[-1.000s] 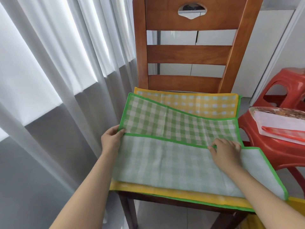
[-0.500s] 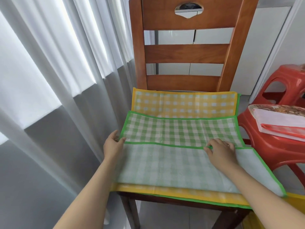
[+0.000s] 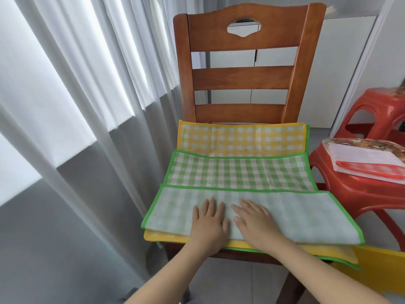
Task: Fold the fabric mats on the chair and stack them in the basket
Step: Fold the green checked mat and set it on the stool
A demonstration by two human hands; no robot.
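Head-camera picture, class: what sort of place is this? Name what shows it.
Probably a room in a home. A wooden dining chair stands beside sheer curtains, red plastic stools sit alongside, and white cabinet doors line the back wall.

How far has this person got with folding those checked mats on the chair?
Early days. The green mat has one fold made: its near part is turned over, pale side up. Both the left hand and right hand lie flat on that flap, pressing it. The yellow mat beneath lies unfolded on the chair. Left to do: finish the green one, fold the yellow one and stack them; no basket is clearly in view.
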